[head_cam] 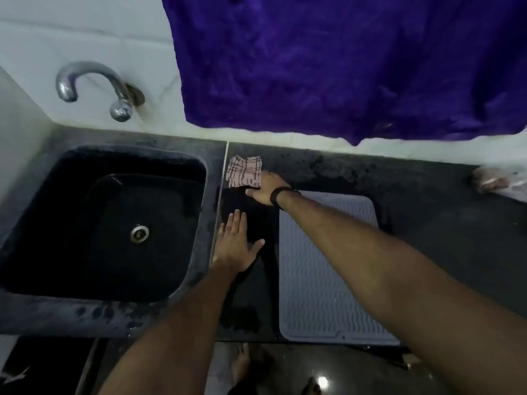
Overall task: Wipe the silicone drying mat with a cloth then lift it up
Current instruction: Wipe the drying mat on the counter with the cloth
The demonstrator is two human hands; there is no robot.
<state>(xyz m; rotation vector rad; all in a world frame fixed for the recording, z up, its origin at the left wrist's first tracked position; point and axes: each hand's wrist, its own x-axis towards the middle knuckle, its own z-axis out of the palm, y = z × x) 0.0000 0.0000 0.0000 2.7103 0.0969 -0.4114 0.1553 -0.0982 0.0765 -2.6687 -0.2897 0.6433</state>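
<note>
We brace our left hand (pixel 236 246), fingers flat, on the table (pixel 442 223) while our right hand (pixel 266 188) reaches the cloth (pixel 244 171), its fingers hidden, to wipe the mat (pixel 322 280).

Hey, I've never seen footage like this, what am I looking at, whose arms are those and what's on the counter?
This is one picture from a camera worn on a person's head, looking down at their own bare arms. There is no machine. The left hand lies flat and open on the dark counter, beside the sink. The right hand reaches to a checked cloth and touches its edge; whether it grips it, I cannot tell. A grey silicone drying mat lies flat, nearer the person. A purple towel hangs above.
</note>
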